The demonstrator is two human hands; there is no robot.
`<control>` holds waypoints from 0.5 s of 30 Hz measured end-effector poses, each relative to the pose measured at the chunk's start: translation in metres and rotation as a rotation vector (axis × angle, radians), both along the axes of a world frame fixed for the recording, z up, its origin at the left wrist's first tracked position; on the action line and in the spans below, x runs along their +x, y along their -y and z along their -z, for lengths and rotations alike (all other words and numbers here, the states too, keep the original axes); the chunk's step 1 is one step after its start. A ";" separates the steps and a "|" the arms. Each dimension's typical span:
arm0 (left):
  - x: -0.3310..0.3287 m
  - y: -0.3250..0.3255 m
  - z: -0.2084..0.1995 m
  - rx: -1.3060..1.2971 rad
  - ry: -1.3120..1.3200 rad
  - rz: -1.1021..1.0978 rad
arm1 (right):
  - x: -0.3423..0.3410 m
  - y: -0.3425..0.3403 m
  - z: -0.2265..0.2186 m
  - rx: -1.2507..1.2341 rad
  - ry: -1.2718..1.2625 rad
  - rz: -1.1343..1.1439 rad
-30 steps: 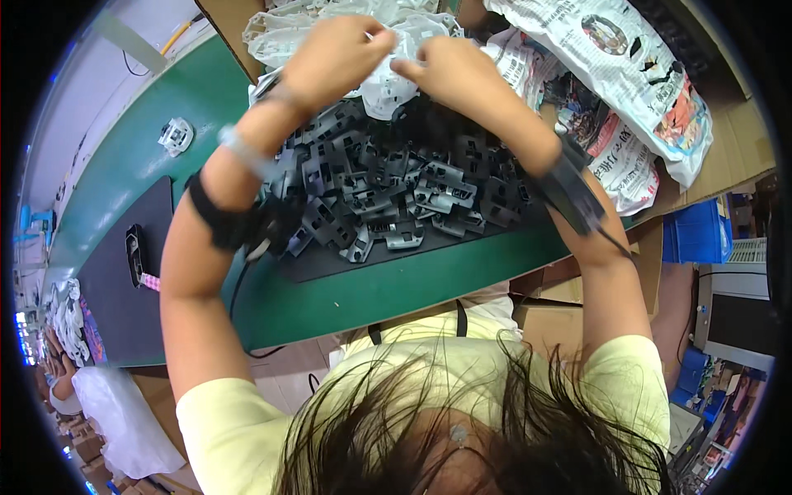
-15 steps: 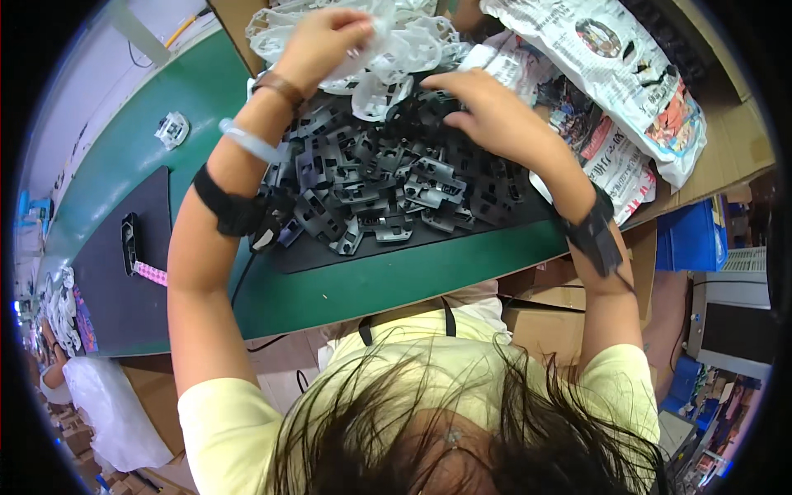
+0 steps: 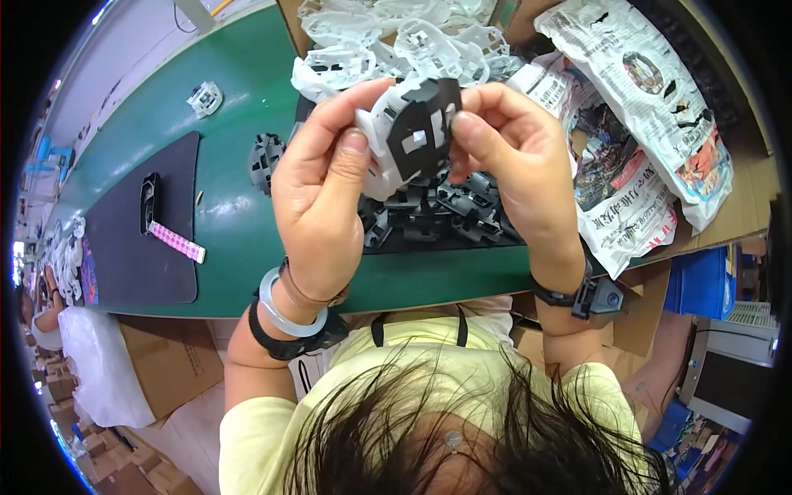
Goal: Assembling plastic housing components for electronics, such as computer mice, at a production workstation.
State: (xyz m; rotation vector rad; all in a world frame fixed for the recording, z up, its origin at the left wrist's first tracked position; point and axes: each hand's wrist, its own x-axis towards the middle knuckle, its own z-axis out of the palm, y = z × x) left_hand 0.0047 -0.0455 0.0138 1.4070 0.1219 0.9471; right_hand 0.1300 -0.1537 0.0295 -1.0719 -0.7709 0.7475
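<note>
Above the table, my left hand (image 3: 318,194) grips a white plastic shell (image 3: 379,132) between thumb and fingers. My right hand (image 3: 528,165) pinches the edge of a curved black plastic cover (image 3: 419,136) with square cut-outs. The cover lies against the white shell's right side; whether the two are locked together cannot be seen. Beneath my hands is a heap of similar dark plastic covers (image 3: 470,210), partly hidden by them. Just beyond lie many white plastic shells (image 3: 342,62), heaped by a cardboard box.
Newspaper-printed bags (image 3: 652,107) lie in a cardboard box at the right. On the green table (image 3: 239,223), a lone white part (image 3: 205,99) sits at the far left. A dark mat (image 3: 124,239) there bears a black tool with a pink checked strip (image 3: 177,243). A blue bin (image 3: 701,280) stands lower right.
Both hands have come nearer and together, away from the white heap. The black cover is now in my right hand, held against the white shell in my left. The view has shifted.
</note>
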 end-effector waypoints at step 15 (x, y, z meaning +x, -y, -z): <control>-0.015 -0.001 0.012 -0.041 -0.028 0.080 | -0.017 0.000 0.034 -0.039 0.489 -0.063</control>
